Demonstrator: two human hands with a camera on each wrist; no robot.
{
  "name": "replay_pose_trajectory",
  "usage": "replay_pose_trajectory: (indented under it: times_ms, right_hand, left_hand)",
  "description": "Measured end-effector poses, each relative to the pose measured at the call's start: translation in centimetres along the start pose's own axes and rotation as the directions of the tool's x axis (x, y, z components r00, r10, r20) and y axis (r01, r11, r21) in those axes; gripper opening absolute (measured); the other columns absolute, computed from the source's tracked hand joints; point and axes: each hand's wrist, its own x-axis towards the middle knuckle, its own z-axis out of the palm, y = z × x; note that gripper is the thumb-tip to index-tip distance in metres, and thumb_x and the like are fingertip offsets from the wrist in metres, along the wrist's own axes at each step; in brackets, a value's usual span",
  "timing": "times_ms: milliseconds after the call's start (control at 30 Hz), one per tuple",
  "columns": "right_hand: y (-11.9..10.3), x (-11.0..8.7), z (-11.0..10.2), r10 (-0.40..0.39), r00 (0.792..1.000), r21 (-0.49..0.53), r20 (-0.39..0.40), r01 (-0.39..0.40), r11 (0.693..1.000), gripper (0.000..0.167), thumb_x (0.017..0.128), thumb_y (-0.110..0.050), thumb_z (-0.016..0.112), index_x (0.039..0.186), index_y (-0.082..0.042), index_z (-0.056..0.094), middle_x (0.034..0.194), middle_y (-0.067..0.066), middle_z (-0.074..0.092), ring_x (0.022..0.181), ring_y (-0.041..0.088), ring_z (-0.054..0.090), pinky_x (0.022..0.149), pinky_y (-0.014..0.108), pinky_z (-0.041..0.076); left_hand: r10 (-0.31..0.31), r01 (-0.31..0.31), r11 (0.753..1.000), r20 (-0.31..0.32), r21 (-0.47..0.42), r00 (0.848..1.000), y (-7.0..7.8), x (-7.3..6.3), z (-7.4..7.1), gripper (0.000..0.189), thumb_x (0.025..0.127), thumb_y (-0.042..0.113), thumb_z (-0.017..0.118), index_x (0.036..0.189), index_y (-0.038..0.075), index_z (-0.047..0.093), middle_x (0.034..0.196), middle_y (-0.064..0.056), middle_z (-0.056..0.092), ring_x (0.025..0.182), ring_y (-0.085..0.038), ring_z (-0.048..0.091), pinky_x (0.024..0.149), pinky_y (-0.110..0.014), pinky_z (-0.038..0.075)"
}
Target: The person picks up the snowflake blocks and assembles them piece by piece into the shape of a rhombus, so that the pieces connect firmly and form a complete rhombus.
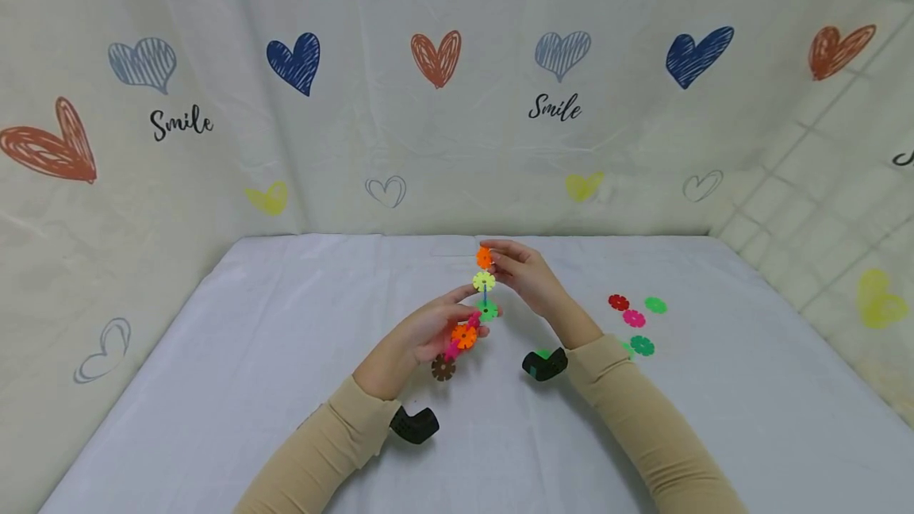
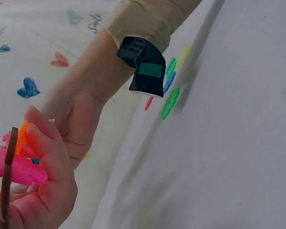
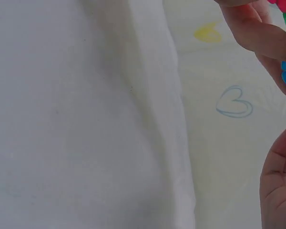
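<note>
In the head view, my left hand (image 1: 428, 331) holds a chain of notched plastic flower discs joined edge to edge. A brown disc (image 1: 443, 367) hangs at the chain's low end, followed by pink pieces and an orange disc (image 1: 464, 336) near the fingers. Higher up come a green disc (image 1: 488, 310), a blue one (image 1: 485, 293) seen edge-on, and a yellow disc (image 1: 483, 282). Between thumb and fingers, my right hand (image 1: 527, 276) pinches another orange disc (image 1: 484, 258) just above the yellow one. The left wrist view shows a pink disc (image 2: 31, 172) close up against the left fingers.
Loose discs lie on the white cloth at the right, among them a red (image 1: 618, 302), a pink (image 1: 634, 318) and a green one (image 1: 642, 346). My right sleeve and wrist camera (image 1: 545, 365) partly cover others. A printed curtain (image 1: 485, 149) hangs behind the table.
</note>
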Motion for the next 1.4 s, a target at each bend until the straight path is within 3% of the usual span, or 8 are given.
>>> replay_pose_trajectory:
  times_ms: [167,533,567,733,800,967,1167,1400]
  right_hand:
    - [0.2,-0.1,-0.1,0.003,0.999,0.008,0.045,-0.004,1.0,0.036,0.109,-0.007,0.048,0.141,0.007,0.053,0.106,0.004,0.058,0.091,0.017,0.054,0.084,0.023,0.053]
    - [0.4,-0.4,-0.6,-0.029,0.99,0.043,0.142,0.023,0.999,0.027,0.109,-0.005,0.045,0.126,-0.006,0.066,0.114,0.006,0.057,0.094,0.016,0.056,0.088,0.026,0.053]
    - [0.4,-0.4,-0.5,-0.027,0.988,0.045,0.151,0.02,0.999,0.027,0.109,-0.004,0.044,0.126,-0.003,0.065,0.113,0.006,0.057,0.094,0.016,0.055,0.088,0.026,0.053]
    - [0.5,-0.4,-0.2,-0.026,0.978,0.063,0.205,0.013,0.998,0.029,0.109,-0.004,0.042,0.12,-0.014,0.068,0.105,0.004,0.057,0.091,0.017,0.054,0.085,0.026,0.052]
    - [0.4,-0.4,0.0,-0.029,0.975,0.075,0.219,0.012,0.997,0.032,0.109,-0.005,0.043,0.118,-0.021,0.069,0.105,0.003,0.057,0.09,0.017,0.055,0.084,0.026,0.052]
    - [0.3,-0.5,0.4,-0.021,0.972,0.084,0.234,0.001,0.996,0.032,0.109,-0.005,0.044,0.118,-0.024,0.068,0.108,0.001,0.057,0.09,0.014,0.058,0.084,0.025,0.052]
    - [0.3,-0.6,0.3,-0.05,0.97,0.07,0.239,0.034,0.997,0.03,0.108,-0.004,0.044,0.126,-0.017,0.065,0.11,0.002,0.059,0.096,0.014,0.061,0.09,0.028,0.054]
    - [0.2,-0.5,0.4,-0.066,0.972,0.135,0.226,0.036,0.99,0.026,0.107,0.001,0.046,0.118,-0.008,0.068,0.104,0.002,0.067,0.091,0.015,0.068,0.085,0.03,0.058]
  left_hand:
    - [-0.001,0.0,0.999,0.027,0.034,1.0,0.0,0.0,-0.2,0.054,0.11,0.01,0.04,0.162,0.012,0.026,0.144,-0.019,0.057,0.079,-0.01,0.064,0.078,-0.02,0.054]
    - [-0.001,0.001,0.998,-0.001,0.065,1.0,0.0,0.0,-0.1,0.051,0.111,0.017,0.041,0.16,0.01,0.031,0.142,-0.017,0.059,0.077,-0.01,0.061,0.071,-0.017,0.051]
    - [-0.001,0.002,0.998,-0.006,0.069,1.0,0.0,0.0,-0.1,0.05,0.112,0.018,0.04,0.16,0.01,0.031,0.142,-0.017,0.06,0.076,-0.01,0.059,0.07,-0.017,0.05]
    - [0.011,-0.005,0.996,-0.066,0.084,0.998,-0.1,0.1,-0.1,0.047,0.113,0.026,0.04,0.156,0.008,0.04,0.135,-0.015,0.064,0.07,-0.009,0.052,0.066,-0.015,0.046]
    - [0.016,-0.007,0.995,-0.097,0.097,0.995,-0.1,0.2,-0.2,0.047,0.112,0.029,0.041,0.154,0.009,0.044,0.132,-0.014,0.066,0.069,-0.009,0.052,0.066,-0.015,0.046]
    - [0.012,0.004,0.992,-0.127,0.125,0.992,-0.1,0.2,-0.2,0.048,0.111,0.033,0.044,0.154,0.012,0.044,0.127,-0.012,0.069,0.067,-0.009,0.053,0.063,-0.015,0.047]
    - [0.02,0.012,0.98,-0.157,0.199,0.987,0.5,0.0,-0.3,0.046,0.11,0.035,0.045,0.152,0.015,0.049,0.122,-0.009,0.071,0.059,-0.009,0.049,0.057,-0.015,0.043]
    - [0.047,-0.007,0.973,-0.168,0.229,0.985,0.8,0.0,-0.5,0.043,0.111,0.036,0.044,0.144,0.01,0.054,0.108,-0.006,0.073,0.06,-0.01,0.048,0.058,-0.016,0.042]
